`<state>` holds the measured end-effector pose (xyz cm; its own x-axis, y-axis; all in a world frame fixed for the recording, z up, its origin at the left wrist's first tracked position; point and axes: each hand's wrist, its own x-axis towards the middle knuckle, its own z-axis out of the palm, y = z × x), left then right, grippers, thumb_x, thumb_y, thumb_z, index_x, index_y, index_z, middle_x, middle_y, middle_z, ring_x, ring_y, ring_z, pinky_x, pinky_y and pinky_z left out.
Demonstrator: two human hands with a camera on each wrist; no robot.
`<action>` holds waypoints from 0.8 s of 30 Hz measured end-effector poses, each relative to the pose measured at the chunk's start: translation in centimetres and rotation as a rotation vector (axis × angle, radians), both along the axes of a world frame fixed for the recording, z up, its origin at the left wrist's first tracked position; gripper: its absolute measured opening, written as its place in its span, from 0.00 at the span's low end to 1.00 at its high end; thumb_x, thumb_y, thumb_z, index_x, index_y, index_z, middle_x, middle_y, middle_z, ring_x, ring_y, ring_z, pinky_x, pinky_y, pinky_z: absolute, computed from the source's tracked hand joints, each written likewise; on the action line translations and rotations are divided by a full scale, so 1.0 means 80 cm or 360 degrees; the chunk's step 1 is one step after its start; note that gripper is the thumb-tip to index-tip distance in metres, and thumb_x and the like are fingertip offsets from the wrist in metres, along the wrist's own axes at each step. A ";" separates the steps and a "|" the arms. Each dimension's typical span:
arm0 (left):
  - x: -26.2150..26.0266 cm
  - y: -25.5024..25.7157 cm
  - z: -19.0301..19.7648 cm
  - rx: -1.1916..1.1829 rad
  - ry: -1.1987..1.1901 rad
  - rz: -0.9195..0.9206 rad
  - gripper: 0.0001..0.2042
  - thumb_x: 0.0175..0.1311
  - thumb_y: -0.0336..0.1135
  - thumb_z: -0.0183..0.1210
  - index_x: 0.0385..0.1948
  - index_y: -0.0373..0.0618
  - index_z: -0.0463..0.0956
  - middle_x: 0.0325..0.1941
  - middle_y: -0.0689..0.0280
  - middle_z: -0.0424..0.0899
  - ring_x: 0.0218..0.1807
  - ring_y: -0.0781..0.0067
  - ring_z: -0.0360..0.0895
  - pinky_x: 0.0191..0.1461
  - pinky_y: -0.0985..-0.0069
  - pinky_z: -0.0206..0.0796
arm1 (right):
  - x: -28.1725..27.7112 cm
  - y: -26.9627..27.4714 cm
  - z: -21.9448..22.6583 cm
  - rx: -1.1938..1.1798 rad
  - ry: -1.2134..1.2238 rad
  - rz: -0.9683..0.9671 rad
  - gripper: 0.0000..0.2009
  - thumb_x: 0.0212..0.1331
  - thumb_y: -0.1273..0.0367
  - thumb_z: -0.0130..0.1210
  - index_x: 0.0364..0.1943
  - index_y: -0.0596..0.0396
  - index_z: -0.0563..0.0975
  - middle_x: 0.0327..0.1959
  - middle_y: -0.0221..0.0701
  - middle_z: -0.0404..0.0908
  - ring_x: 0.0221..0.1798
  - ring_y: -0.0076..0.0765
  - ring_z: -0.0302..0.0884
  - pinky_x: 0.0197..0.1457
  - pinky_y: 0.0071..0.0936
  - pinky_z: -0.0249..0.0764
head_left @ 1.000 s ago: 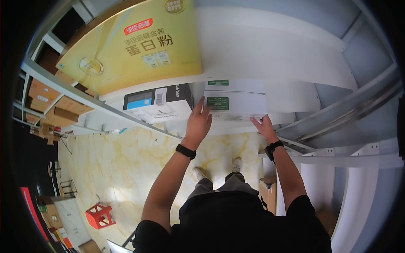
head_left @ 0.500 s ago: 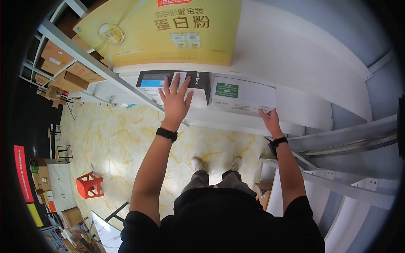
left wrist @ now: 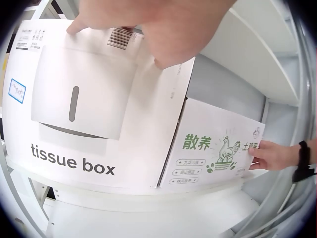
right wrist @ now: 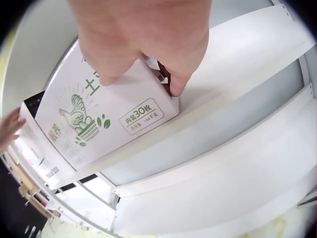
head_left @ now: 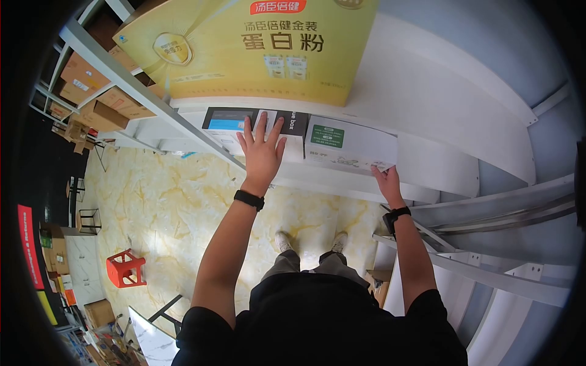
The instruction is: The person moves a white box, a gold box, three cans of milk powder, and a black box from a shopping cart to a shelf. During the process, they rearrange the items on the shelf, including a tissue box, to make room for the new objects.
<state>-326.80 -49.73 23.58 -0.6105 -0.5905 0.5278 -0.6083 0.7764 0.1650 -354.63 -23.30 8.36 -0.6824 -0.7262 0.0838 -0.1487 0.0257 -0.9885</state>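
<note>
My left hand (head_left: 264, 160) lies with fingers spread and straight on the tissue box carton (left wrist: 74, 119), a large white box with a dark top. To its right, close alongside on the same shelf, stands a white egg box (right wrist: 104, 114) printed with a green hen and basket, a green label on its top. My right hand (head_left: 389, 185) grips the egg box's right end, thumb on the printed front and fingers around the corner. Part of those fingers is hidden behind that corner in the right wrist view.
A big yellow protein powder box (head_left: 256, 55) stands on the shelf above. White shelving (head_left: 452, 116) extends to the right, with a metal upright (head_left: 152, 97) at the left. Below are a patterned floor (head_left: 177, 207) and a red stool (head_left: 126, 268).
My left hand has left the egg box's left end and moved left onto the tissue box carton. My right hand has stayed at the egg box's right end. The head view has shifted.
</note>
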 end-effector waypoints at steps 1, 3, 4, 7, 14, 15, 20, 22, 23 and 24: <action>0.000 0.000 0.000 -0.0008 -0.0007 0.0002 0.22 0.68 0.44 0.56 0.64 0.64 0.71 0.73 0.60 0.62 0.75 0.35 0.50 0.70 0.30 0.43 | 0.000 0.000 -0.001 0.0001 0.0002 -0.0006 0.27 0.63 0.73 0.61 0.62 0.65 0.63 0.59 0.42 0.74 0.61 0.35 0.75 0.64 0.31 0.74; 0.000 0.001 -0.001 -0.0009 -0.0003 0.0001 0.22 0.68 0.44 0.56 0.64 0.64 0.71 0.74 0.60 0.61 0.75 0.35 0.50 0.70 0.30 0.42 | -0.002 0.003 -0.002 0.0011 0.0002 0.0027 0.27 0.64 0.73 0.61 0.63 0.65 0.62 0.59 0.42 0.73 0.61 0.35 0.74 0.65 0.31 0.73; 0.000 0.001 -0.001 -0.0015 -0.0002 0.0006 0.22 0.68 0.44 0.56 0.64 0.64 0.70 0.74 0.60 0.61 0.75 0.36 0.49 0.70 0.30 0.42 | -0.002 0.003 -0.002 0.0012 0.0005 0.0023 0.27 0.64 0.73 0.61 0.63 0.65 0.62 0.59 0.42 0.73 0.61 0.35 0.74 0.65 0.31 0.73; 0.000 0.002 -0.001 -0.0016 0.0004 0.0010 0.22 0.68 0.44 0.56 0.65 0.65 0.70 0.74 0.60 0.61 0.75 0.36 0.49 0.70 0.30 0.42 | 0.000 0.002 -0.001 -0.0016 -0.0018 0.0010 0.26 0.64 0.73 0.60 0.63 0.65 0.62 0.59 0.42 0.74 0.61 0.35 0.74 0.65 0.32 0.73; 0.000 0.003 0.000 -0.0008 -0.0004 0.0013 0.24 0.67 0.44 0.58 0.65 0.65 0.69 0.75 0.61 0.59 0.76 0.38 0.47 0.72 0.31 0.39 | -0.006 -0.001 -0.016 -0.0044 -0.0015 0.0024 0.26 0.65 0.73 0.59 0.64 0.64 0.61 0.60 0.41 0.74 0.62 0.35 0.74 0.65 0.32 0.72; 0.000 0.004 0.000 0.0038 0.0022 0.0000 0.25 0.65 0.43 0.58 0.65 0.65 0.69 0.75 0.61 0.59 0.77 0.38 0.46 0.72 0.31 0.37 | -0.006 -0.001 -0.017 -0.0029 0.0015 0.0003 0.26 0.65 0.73 0.59 0.64 0.63 0.61 0.60 0.41 0.74 0.62 0.34 0.74 0.65 0.32 0.71; 0.001 0.006 0.001 0.0112 0.0057 -0.0013 0.28 0.60 0.40 0.60 0.66 0.65 0.68 0.76 0.61 0.58 0.78 0.38 0.43 0.73 0.32 0.34 | -0.003 -0.004 -0.019 0.0030 0.0248 -0.0058 0.27 0.65 0.70 0.60 0.65 0.62 0.61 0.59 0.40 0.75 0.61 0.35 0.74 0.65 0.32 0.70; 0.000 0.007 0.000 0.0104 0.0069 -0.0010 0.30 0.57 0.37 0.60 0.66 0.65 0.68 0.76 0.61 0.57 0.78 0.38 0.43 0.73 0.32 0.33 | 0.001 -0.004 -0.016 0.0030 0.0258 -0.0075 0.28 0.65 0.70 0.60 0.65 0.62 0.61 0.58 0.40 0.75 0.61 0.36 0.75 0.65 0.32 0.69; 0.000 0.007 0.000 0.0105 0.0072 -0.0014 0.30 0.57 0.37 0.60 0.66 0.65 0.68 0.76 0.61 0.57 0.78 0.38 0.43 0.73 0.32 0.33 | 0.002 -0.003 -0.014 0.0008 0.0156 -0.0062 0.29 0.65 0.70 0.60 0.66 0.62 0.60 0.59 0.41 0.74 0.62 0.37 0.74 0.65 0.33 0.69; 0.000 0.008 0.001 0.0115 0.0055 -0.0006 0.31 0.56 0.36 0.60 0.66 0.65 0.68 0.77 0.60 0.56 0.78 0.37 0.42 0.74 0.32 0.32 | 0.005 -0.004 -0.010 -0.0017 0.0055 -0.0049 0.30 0.64 0.70 0.61 0.67 0.62 0.59 0.61 0.42 0.72 0.63 0.38 0.73 0.66 0.33 0.69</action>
